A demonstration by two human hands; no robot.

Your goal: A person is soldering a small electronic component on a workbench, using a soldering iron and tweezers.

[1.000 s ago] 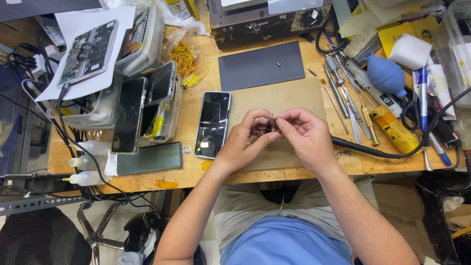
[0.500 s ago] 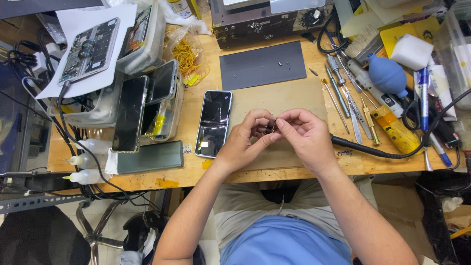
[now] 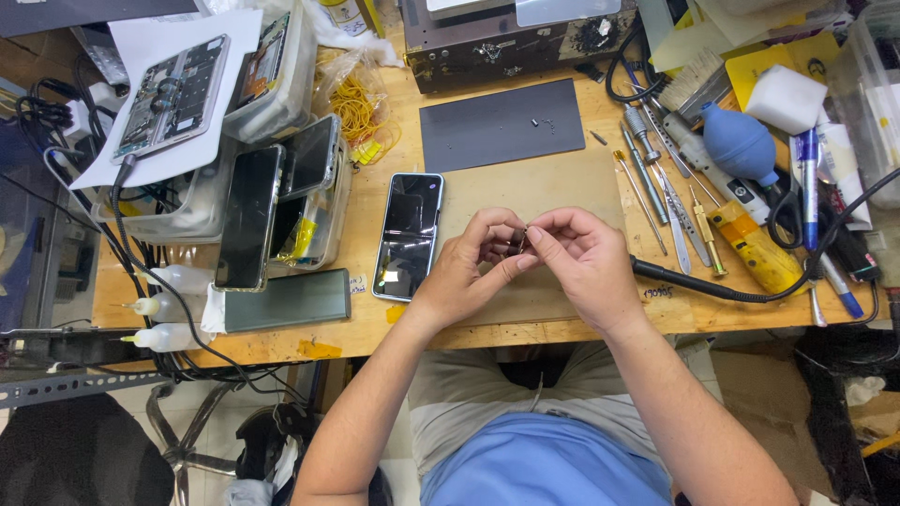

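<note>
My left hand (image 3: 473, 267) and my right hand (image 3: 581, 262) meet over the brown work mat (image 3: 553, 187) in the middle of the wooden bench. Both pinch one small dark part (image 3: 520, 239) between their fingertips; its shape is too small to make out. A black smartphone (image 3: 408, 234) lies face up just left of my left hand.
A dark grey pad (image 3: 497, 122) with tiny screws lies behind the mat. Screwdrivers and tweezers (image 3: 670, 192), a blue air blower (image 3: 741, 141) and a yellow tool (image 3: 750, 244) lie to the right. Trays with phones (image 3: 272, 201), an opened phone (image 3: 173, 94) on paper and small bottles (image 3: 164, 305) stand on the left.
My fingers have shifted slightly around the small part; both hands stay in the same place over the mat.
</note>
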